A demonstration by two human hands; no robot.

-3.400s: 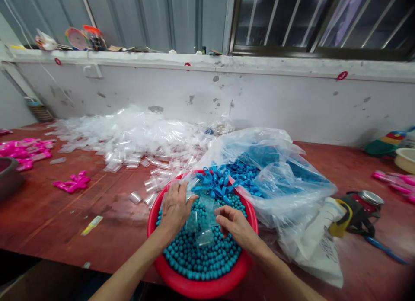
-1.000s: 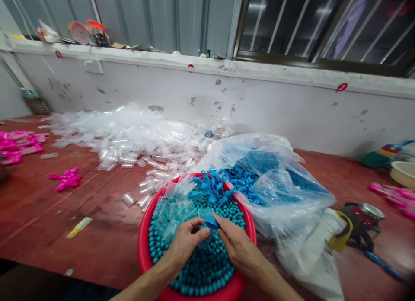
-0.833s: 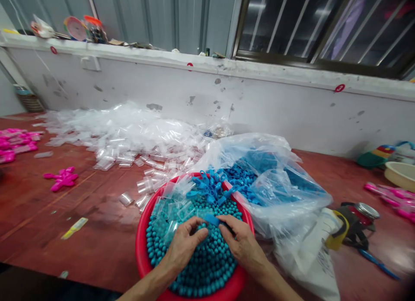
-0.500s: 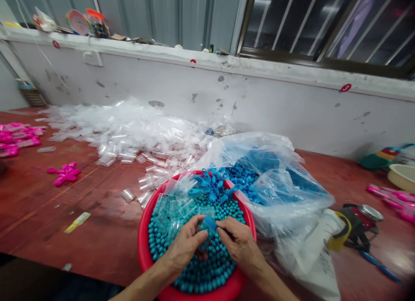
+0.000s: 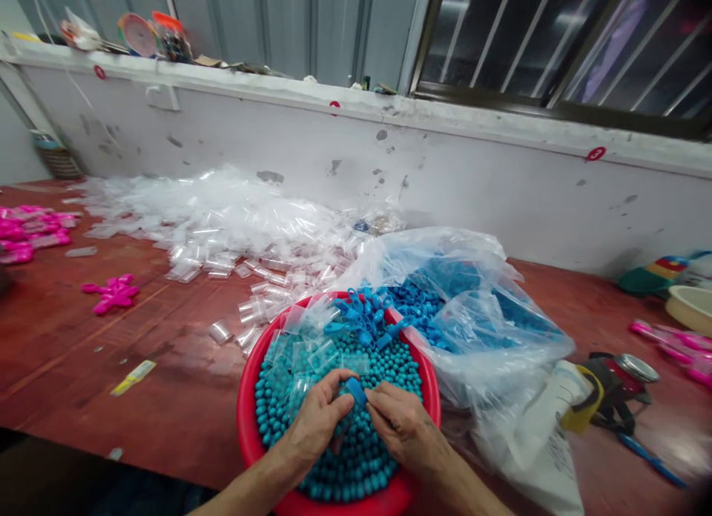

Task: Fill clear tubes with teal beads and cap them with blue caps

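Left hand (image 5: 317, 427) and right hand (image 5: 409, 431) pinch one small blue plastic clip (image 5: 356, 390) between fingertips above the round red plastic basin (image 5: 245, 419) of teal beads (image 5: 356, 464); both have drawn slightly nearer since a second ago

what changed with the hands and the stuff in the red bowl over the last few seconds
The left hand and right hand drew together at the near middle of the red basin; they let go of the small clear bags, now spread on the teal beads, and took up a small blue piece between their fingertips. The blue clips and big plastic bag stayed put.
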